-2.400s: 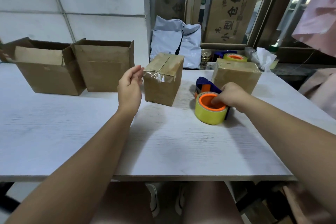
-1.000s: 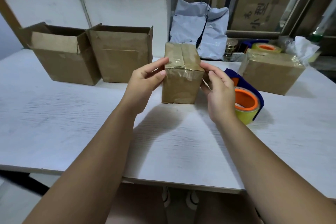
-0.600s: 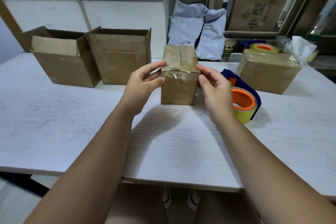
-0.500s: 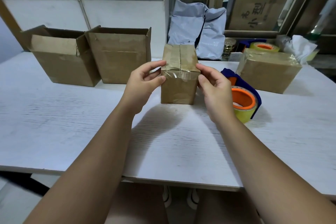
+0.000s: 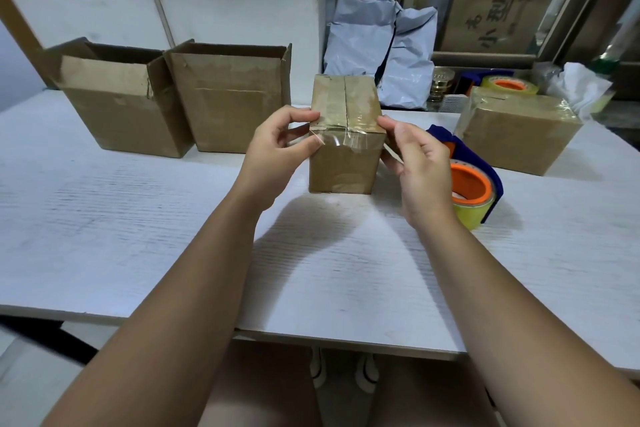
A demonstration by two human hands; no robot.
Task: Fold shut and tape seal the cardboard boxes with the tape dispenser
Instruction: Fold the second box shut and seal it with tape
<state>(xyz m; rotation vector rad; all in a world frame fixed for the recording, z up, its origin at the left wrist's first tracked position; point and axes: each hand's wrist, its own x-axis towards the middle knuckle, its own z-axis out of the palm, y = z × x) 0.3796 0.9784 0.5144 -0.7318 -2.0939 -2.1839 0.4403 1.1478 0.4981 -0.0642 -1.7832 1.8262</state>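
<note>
The left grip pinches the small box at its upper left edge, thumb on the tape; the right grip clasps the opposite edge — the box stands between them. Risk: uneven pressure could leave tape wrinkled or lifting. Beyond the right grip, a board reads "小型仓".

Moderately bright, diffuse light from above and beyond the fingers casts soft shadows on the table on their near side, glare streaks the tape between them, and frame edges bow.
</note>
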